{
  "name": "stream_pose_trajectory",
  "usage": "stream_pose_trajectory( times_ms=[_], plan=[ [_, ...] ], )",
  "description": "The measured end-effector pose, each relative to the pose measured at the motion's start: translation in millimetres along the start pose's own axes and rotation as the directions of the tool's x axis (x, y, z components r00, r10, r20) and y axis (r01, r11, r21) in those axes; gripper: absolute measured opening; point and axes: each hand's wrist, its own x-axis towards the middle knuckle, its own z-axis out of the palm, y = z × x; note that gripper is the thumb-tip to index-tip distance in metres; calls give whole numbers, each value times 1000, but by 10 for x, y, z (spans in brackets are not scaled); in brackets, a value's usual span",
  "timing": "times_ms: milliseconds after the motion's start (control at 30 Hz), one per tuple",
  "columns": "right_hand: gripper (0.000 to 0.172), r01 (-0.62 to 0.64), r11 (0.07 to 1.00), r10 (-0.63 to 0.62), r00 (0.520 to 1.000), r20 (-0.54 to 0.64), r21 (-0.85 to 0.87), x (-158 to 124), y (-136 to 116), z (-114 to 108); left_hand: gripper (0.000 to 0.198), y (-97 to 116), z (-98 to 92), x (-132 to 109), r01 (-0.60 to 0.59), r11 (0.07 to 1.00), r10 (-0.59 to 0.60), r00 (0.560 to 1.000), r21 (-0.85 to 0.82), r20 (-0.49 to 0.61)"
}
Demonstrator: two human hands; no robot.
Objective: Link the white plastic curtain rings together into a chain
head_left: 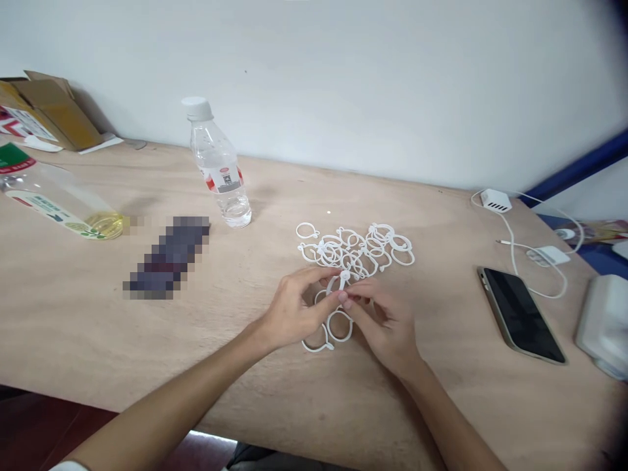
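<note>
Both my hands meet over the middle of the wooden table (98,327). My left hand (292,311) and my right hand (385,324) pinch the same white plastic ring (339,282) between their fingertips. From that ring a short chain of linked white rings (328,332) hangs down onto the table between my hands. A loose pile of several white rings (358,248) lies just beyond my fingers.
A clear water bottle (219,167) stands behind the pile at the left. A bottle of yellow liquid (59,203) lies on its side far left, cardboard boxes (46,108) behind it. A black phone (521,314), white chargers with cables (513,226) and a white box (606,324) are at right.
</note>
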Motion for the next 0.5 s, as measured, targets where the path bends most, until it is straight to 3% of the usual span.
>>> stream_pose_trajectory(
  times_ms=[100,167,300,500],
  plan=[
    [17,-165,984,171,978,-121,64,18,-19,-22,29,-25,-4,-2,-117,993,116,993,30,10],
    [19,-208,970,223,967,-127,123,40,-36,-25,30,-35,-6,-2,-189,980,187,982,59,39],
    [15,-204,968,217,973,-75,149,70,-68,-17,30,-61,-1,-8,-264,960,257,963,97,79],
    [21,-215,974,219,975,-37,76,20,-55,2,26,-93,19,-31,-255,959,245,965,120,90]
  ],
)
